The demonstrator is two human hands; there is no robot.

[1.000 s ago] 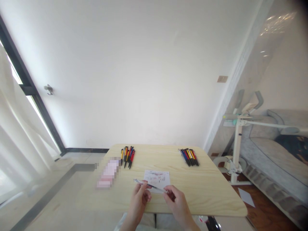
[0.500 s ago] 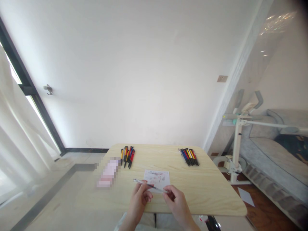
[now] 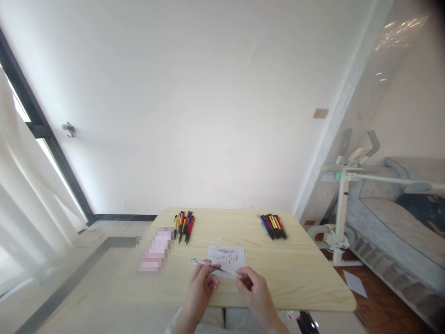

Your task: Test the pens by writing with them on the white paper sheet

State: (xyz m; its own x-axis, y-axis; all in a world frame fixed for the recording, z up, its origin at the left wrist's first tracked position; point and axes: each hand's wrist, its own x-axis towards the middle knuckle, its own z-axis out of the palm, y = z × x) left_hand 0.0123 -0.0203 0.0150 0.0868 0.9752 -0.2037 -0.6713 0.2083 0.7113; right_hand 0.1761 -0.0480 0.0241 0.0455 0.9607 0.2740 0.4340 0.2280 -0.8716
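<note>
Pen [image 3: 225,271]: held aslant above the surface [image 3: 295,278], near the middle of the near edge. Gripped left of its middle by fingers of the left hand [image 3: 200,284], closed onto the barrel, with the clear end jutting past. Pinched at the opposite end by fingers of the right hand [image 3: 256,287], also closed on it (remaining ones curled toward the palm). Partly beneath the pen: printed paper [image 3: 226,254], flat, set in from the near edge. Toward the far left corner: loose cluster of pens [image 3: 185,226], mostly yellow, blue and red with black. Along the left edge: pixelated pinkish patch [image 3: 156,250], too blurred to identify. Toward the far right corner: tighter row of pens [image 3: 273,226], side by side. Beyond the right edge: white sheet [image 3: 355,284] on the floor [image 3: 380,299].
</note>
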